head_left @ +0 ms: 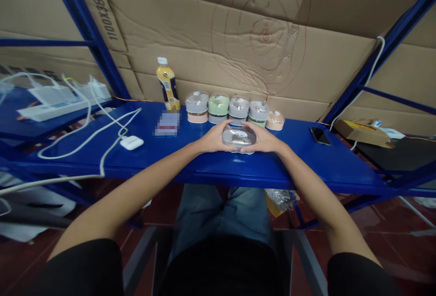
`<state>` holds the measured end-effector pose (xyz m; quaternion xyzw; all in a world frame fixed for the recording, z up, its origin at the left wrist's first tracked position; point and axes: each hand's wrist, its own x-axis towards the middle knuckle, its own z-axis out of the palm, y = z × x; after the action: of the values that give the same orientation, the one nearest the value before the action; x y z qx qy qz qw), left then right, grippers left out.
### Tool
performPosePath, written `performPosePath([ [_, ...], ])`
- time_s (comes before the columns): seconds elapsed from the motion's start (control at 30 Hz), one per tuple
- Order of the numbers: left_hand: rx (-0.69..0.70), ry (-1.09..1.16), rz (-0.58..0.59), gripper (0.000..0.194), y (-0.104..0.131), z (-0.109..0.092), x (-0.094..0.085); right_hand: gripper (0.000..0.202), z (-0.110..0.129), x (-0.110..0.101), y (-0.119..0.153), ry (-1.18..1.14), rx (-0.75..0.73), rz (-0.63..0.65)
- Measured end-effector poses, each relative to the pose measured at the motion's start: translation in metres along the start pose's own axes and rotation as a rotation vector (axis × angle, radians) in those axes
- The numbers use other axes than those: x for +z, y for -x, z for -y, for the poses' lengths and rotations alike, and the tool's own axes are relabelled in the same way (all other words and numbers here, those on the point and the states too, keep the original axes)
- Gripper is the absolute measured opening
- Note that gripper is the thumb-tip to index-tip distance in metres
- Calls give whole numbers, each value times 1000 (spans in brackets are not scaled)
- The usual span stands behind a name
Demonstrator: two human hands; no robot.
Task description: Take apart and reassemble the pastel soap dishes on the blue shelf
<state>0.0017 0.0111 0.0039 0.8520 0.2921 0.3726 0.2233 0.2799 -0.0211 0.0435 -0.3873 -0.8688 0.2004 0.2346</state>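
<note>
A grey oval lidded container (pixel 239 137) with a clear top and a round label is at the front middle of the blue table. My left hand (pixel 215 138) grips its left side and my right hand (pixel 261 138) its right side, fingers curved round the edges. The container's underside is partly hidden, so I cannot tell whether it touches the table. Behind my hands stands a row of similar containers in grey (pixel 196 101), green (pixel 218 104) and peach (pixel 275 120), most of them stacked in twos.
A yellow drink bottle (pixel 166 84) stands behind a blurred pack (pixel 166 123). To the left lie a white earphone case (pixel 132 142), cables and a power strip (pixel 61 105). A phone (pixel 320 135) and an opened cardboard box (pixel 364 133) are on the right. Cardboard (pixel 170 27) walls the back.
</note>
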Motion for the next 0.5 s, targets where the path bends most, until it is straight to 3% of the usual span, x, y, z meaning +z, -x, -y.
performPosePath([
  [0.17,-17,7,79,123,-2,2,8,106,12,17,-8,135,-80,-68],
  [0.3,-25,-58,67,126,1,-1,4,86,2,3,1,64,-53,-184],
  [0.4,18,-145,105,96,5,-8,0,85,-16,-21,14,19,61,-227],
  [0.5,47,-203,164,56,7,-15,-2,96,-34,-42,25,49,212,-169],
])
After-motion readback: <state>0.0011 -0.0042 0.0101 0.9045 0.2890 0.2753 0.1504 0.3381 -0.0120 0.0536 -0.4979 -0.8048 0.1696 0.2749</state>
